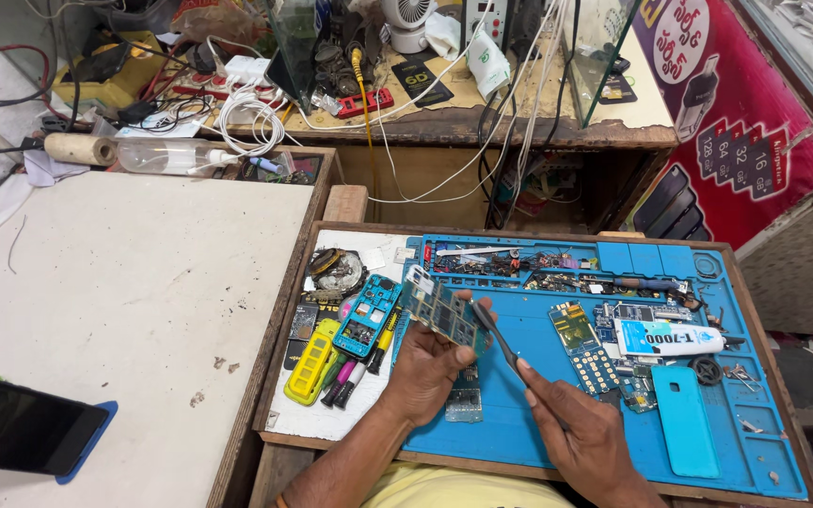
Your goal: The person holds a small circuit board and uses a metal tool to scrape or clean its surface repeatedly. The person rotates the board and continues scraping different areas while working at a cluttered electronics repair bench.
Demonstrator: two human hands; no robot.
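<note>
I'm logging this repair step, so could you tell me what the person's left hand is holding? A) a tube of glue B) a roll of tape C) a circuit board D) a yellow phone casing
C: the left hand grips a circuit board, while the right hand points tweezers at it.

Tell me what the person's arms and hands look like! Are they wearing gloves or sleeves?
No gloves. Both the left hand and the right hand are bare, with no rings or watch showing. The forearms are bare too, so no long sleeves. The fingers are uncovered. At the bottom edge a bit of a yellow shirt shows.
</note>
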